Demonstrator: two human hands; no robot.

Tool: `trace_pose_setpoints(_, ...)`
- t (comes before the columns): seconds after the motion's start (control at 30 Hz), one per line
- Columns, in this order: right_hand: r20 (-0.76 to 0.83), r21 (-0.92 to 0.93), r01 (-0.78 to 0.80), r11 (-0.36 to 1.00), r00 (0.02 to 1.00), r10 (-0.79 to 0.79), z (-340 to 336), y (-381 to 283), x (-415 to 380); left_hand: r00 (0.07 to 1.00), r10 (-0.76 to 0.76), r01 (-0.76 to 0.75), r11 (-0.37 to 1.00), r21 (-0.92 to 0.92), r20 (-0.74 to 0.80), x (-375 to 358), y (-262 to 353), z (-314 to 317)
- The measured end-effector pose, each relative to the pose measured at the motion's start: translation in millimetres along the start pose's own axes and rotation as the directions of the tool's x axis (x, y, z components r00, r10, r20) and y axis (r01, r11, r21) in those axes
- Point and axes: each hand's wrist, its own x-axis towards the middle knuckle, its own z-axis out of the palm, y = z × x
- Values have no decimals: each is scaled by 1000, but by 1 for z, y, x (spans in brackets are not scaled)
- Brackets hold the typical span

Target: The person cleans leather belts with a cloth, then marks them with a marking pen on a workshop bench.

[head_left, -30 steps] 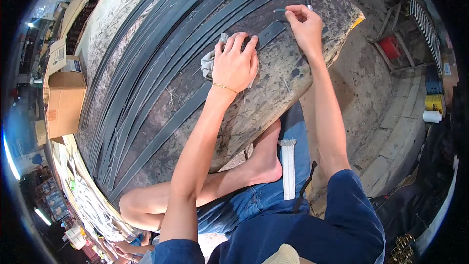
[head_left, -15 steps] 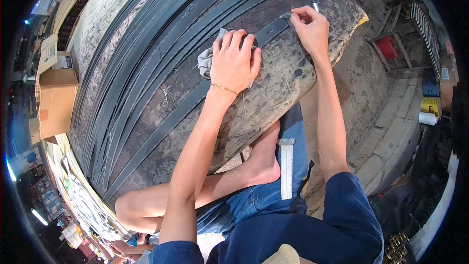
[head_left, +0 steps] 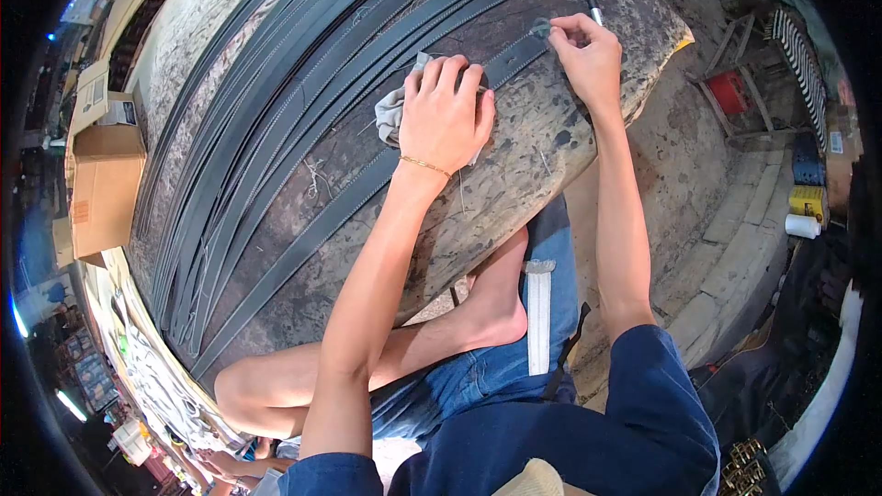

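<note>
Under my left hand point(head_left: 443, 115) is a bunched grey cloth point(head_left: 390, 118), its fingers bent over it, pressed down across a dark leather belt strap point(head_left: 342, 199). A bit of something dark shows beside the fingertips. The strap runs diagonally out from beneath this hand on both sides. At its far end, my right hand point(head_left: 588, 60) is closed in a pinch beside a small grey-green piece point(head_left: 540, 28); I cannot tell what exactly the fingertips grip. A black-and-silver marker point(head_left: 593, 7) lies just behind the right hand.
Several stitched dark straps point(head_left: 266, 110) lie side by side along the left of the worn, stained work surface point(head_left: 524, 161). Loose thread ends point(head_left: 317, 179) are scattered there. A cardboard box point(head_left: 108, 188) stands at left; a red object point(head_left: 726, 92) and a white spool point(head_left: 802, 226) are at right.
Both hands stay almost in place; the right has shifted very slightly to the right. More of the small grey-green piece shows at the strap's end.
</note>
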Motion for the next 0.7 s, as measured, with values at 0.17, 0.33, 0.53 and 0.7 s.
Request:
trace_pose_setpoints(0.17,17,9,16,1000,1000,-16,-1,4,1,1000,-3,3,1000,2,4,0,0,1)
trace_pose_setpoints(0.33,17,-7,36,999,999,-36,-1,-4,-1,1000,-1,1,1000,0,-7,0,0,2)
trace_pose_setpoints(0.53,-1,0,38,999,999,-38,0,9,3,1000,-11,11,1000,8,-3,0,0,1)
trace_pose_setpoints(0.7,16,-6,40,999,999,-40,1,4,1,1000,-7,7,1000,12,4,-1,0,0)
